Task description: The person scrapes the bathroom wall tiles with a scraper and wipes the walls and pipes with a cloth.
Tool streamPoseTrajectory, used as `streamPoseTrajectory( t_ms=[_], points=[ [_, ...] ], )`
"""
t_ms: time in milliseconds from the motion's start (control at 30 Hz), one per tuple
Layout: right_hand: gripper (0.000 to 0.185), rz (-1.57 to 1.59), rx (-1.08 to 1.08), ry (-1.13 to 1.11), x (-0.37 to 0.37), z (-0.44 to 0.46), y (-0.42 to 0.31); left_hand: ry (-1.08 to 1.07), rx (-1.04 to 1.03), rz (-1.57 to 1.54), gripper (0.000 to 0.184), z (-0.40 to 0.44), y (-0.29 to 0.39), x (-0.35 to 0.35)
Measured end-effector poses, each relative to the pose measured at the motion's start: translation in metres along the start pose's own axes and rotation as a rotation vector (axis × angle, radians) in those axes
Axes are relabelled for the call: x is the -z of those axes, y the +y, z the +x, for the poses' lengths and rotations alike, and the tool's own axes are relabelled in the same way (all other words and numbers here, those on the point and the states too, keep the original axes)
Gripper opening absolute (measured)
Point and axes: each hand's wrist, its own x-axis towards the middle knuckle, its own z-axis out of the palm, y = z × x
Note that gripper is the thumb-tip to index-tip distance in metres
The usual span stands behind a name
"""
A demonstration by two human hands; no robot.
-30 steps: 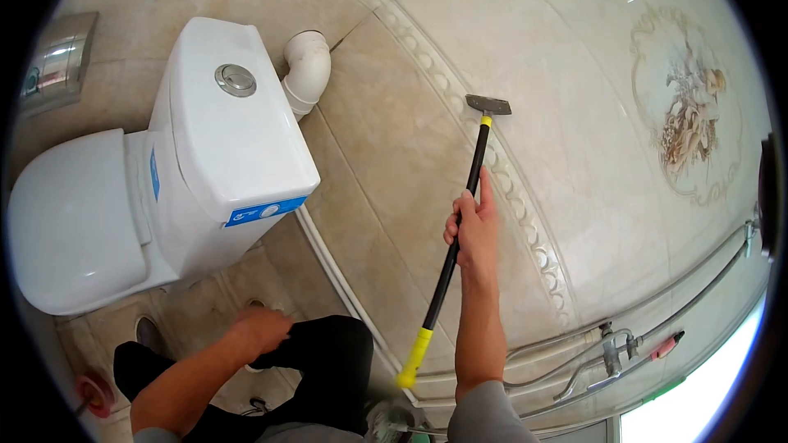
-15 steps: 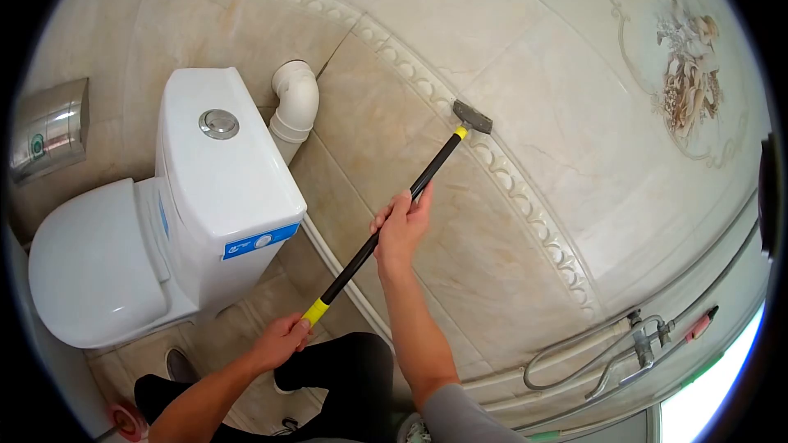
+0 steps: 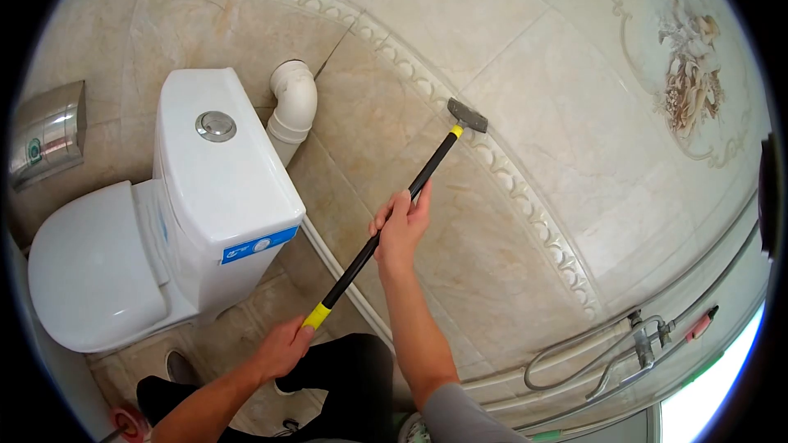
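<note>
A long-handled scraper (image 3: 353, 267) slants across the middle of the view, with a black shaft and yellow bands. Its grey head (image 3: 467, 115) lies at the raised border strip (image 3: 525, 201) of the tiled wall. My right hand (image 3: 400, 230) is wrapped round the middle of the shaft. Lower down, my left hand (image 3: 283, 346) closes on the yellow end of the handle. Fingers partly hide the shaft at both grips.
A white toilet (image 3: 222, 172) stands at the left, beside a white pipe elbow (image 3: 294, 102). A metal paper holder (image 3: 49, 135) is on the wall at far left. A shower tap (image 3: 643, 340) with hoses is at lower right.
My left hand has come up from my lap and taken hold of the yellow handle end. The scraper has tilted more, its head shifting slightly left in view. The view has also shifted.
</note>
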Motion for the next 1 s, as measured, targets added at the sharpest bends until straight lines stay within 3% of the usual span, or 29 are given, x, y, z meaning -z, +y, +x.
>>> streamPoseTrajectory(
  t_ms=[900,1000],
  points=[
    [0.064,0.012,-0.076,0.038,0.007,-0.007,-0.002,-0.044,0.034,-0.097,0.034,-0.012,0.005,-0.01],
    [0.064,0.04,-0.07,0.053,0.007,-0.004,0.0,-0.031,-0.045,-0.104,0.034,-0.003,-0.021,-0.017]
  ],
)
